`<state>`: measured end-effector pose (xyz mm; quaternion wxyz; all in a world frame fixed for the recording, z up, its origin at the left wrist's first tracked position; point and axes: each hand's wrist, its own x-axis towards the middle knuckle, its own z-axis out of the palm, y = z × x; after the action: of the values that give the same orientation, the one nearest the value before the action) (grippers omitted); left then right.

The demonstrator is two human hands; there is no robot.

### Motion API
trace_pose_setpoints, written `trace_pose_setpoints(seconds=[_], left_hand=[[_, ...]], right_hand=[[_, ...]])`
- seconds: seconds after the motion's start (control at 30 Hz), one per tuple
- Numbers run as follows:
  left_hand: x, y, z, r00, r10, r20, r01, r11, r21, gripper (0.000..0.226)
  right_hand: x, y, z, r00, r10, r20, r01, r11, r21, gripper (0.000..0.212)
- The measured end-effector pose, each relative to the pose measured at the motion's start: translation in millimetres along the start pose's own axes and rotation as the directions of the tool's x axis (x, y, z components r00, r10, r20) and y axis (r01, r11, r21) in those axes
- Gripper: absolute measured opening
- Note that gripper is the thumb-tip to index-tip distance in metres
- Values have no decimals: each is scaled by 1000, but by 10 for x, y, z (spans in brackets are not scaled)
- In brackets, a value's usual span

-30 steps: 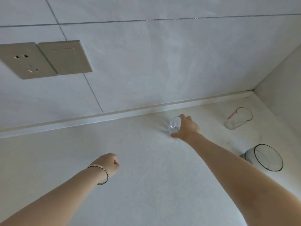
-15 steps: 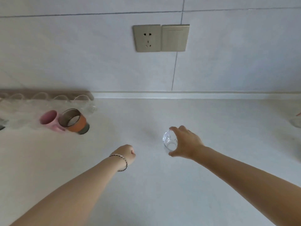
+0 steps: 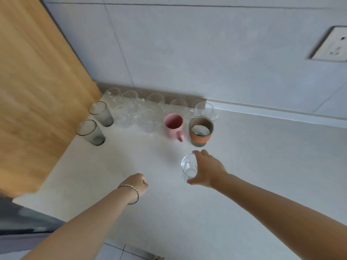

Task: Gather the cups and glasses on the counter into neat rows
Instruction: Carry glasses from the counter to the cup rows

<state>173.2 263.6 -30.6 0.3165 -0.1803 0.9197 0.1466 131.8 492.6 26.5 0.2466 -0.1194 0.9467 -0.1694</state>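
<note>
Right hand grips small clear glass over open counter.

text: none readable | labels: none | cups, glasses, wall socket: unmarked

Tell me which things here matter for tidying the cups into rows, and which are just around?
Part of the job:
small clear glass, held in the right hand
pink mug
orange-banded cup
two grey tumblers
clear glasses along the wall

Just around:
wall socket
wooden panel
left hand, closed and empty
</note>
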Motion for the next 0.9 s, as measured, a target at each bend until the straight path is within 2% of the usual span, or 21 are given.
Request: trace_pose_setpoints(seconds=[0.17, 0.3, 0.4, 0.67, 0.9], left_hand=[[196, -842, -369, 1000, -30, 4, 30, 999, 11, 12], [350, -1197, -535, 999, -40, -9, 40, 999, 10, 18], [468, -1326, -582, 1000, -21, -15, 20, 998, -53, 22], [551, -1516, -597, 999, 38, 3, -38, 998, -58, 14], [525, -1431, -700, 997, 71, 17, -70, 997, -11, 18]], right_hand=[[637, -1032, 286, 1000, -22, -4, 22, 1000, 2, 88], [1158, -1676, 435, 999, -9, -44, 11, 999, 41, 83], [1485, -2002, 501, 995, 32, -91, -24, 996, 85, 82], [1910, -2361, 635, 994, 42, -102, -38, 999, 38, 89], [1789, -2321, 690, 994, 31, -107, -3, 968, 251, 97]])
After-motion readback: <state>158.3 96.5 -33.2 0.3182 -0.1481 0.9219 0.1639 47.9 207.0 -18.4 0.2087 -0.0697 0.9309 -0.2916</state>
